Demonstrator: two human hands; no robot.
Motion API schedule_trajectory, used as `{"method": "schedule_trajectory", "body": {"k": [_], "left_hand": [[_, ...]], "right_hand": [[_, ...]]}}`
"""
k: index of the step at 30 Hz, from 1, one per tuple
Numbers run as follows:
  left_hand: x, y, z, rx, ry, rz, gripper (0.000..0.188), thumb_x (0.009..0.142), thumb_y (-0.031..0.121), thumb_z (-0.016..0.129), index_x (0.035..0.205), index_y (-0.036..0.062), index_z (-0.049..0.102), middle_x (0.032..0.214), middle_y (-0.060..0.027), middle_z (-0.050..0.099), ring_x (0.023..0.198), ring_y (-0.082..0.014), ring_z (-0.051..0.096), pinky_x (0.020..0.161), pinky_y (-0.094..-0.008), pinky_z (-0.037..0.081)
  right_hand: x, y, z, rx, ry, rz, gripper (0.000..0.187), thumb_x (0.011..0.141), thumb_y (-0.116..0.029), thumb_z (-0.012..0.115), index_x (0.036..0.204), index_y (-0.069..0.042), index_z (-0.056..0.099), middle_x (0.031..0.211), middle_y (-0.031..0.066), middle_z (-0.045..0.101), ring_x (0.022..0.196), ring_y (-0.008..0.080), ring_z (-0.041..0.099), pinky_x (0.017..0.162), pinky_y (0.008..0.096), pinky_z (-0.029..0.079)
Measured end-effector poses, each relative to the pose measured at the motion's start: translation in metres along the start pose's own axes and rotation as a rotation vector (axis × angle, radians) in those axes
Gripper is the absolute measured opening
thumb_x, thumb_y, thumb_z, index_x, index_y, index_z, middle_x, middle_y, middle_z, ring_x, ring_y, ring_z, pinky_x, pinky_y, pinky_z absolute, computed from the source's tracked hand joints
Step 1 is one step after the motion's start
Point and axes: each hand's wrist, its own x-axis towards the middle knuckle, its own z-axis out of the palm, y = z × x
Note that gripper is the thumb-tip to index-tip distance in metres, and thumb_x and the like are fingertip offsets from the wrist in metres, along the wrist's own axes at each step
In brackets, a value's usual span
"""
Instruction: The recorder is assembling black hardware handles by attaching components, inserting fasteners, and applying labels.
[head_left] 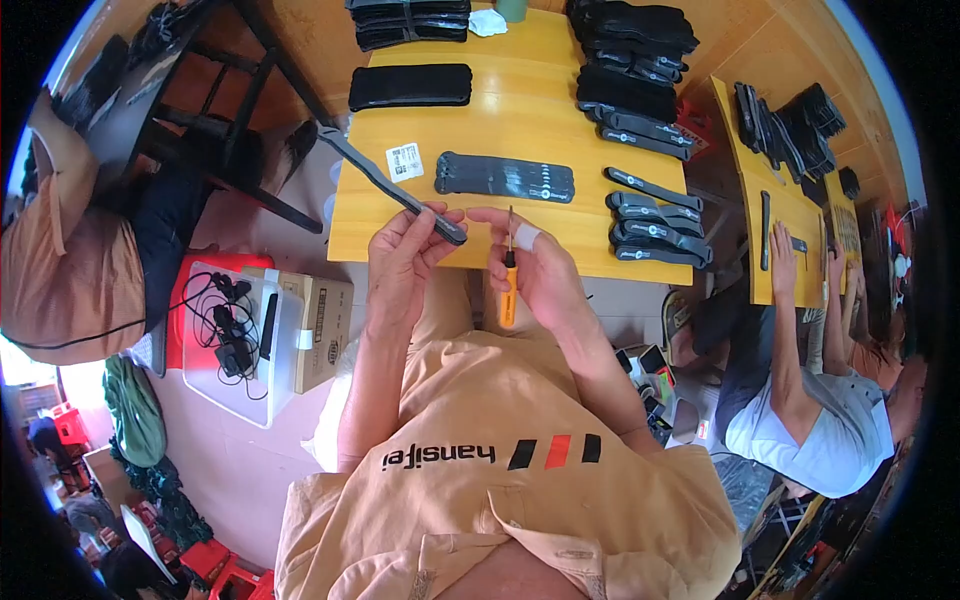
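Note:
My left hand point(405, 245) pinches a long dark grey strap point(375, 175) near its rounded lower end. The strap's other end reaches up past the table's left edge. In my right hand point(540, 265) is a small screwdriver point(509, 290) with an orange handle, its thin shaft pointing away from me. White tape wraps one finger of that hand. Both hands meet in front of the near table edge, fingertips close together. Just beyond them a flat bundle of dark straps point(505, 177) lies on the yellow table point(390, 228).
Strap stacks point(655, 225) line the table's right side, with more bundles point(410, 87) at the far left. A white label point(404, 161) lies on the tabletop. Left of me stands a clear bin point(255, 385) with cables beside a cardboard box point(325, 330). People sit on both sides.

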Motion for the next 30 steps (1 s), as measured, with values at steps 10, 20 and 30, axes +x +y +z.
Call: {"method": "schedule_trajectory", "body": {"k": [10,20,30], "left_hand": [[-0.011,0.011,0.022,0.072,0.029,0.026,0.022,0.088,0.014,0.055,0.102,-0.0028,0.055,0.093,-0.0155,0.063,0.081,-0.0176,0.064,0.073,-0.0251,0.053],[-0.025,0.014,0.035,0.160,0.032,0.153,0.023,0.087,0.010,0.056,0.105,-0.0035,0.053,0.096,-0.0153,0.063,0.085,-0.0171,0.063,0.074,-0.0243,0.052],[-0.027,0.010,0.035,0.157,0.032,0.196,0.024,0.086,0.009,0.057,0.106,-0.0016,0.053,0.098,-0.0141,0.063,0.087,-0.0151,0.062,0.075,-0.0233,0.052]], "right_hand": [[-0.032,-0.001,0.015,-1.022,0.117,-0.482,0.043,0.077,0.013,0.045,0.116,-0.004,0.056,0.074,0.0079,0.046,0.060,0.0160,0.052,0.055,0.0273,0.045],[-0.035,0.002,0.013,-1.363,0.123,-0.708,0.056,0.073,0.007,0.051,0.126,-0.010,0.046,0.072,0.0132,0.054,0.065,0.0300,0.056,0.058,0.0379,0.046],[-0.037,0.003,0.015,-1.206,0.133,-0.543,0.057,0.075,0.008,0.046,0.129,-0.010,0.041,0.068,0.0136,0.057,0.064,0.0302,0.059,0.061,0.0367,0.047]]}}
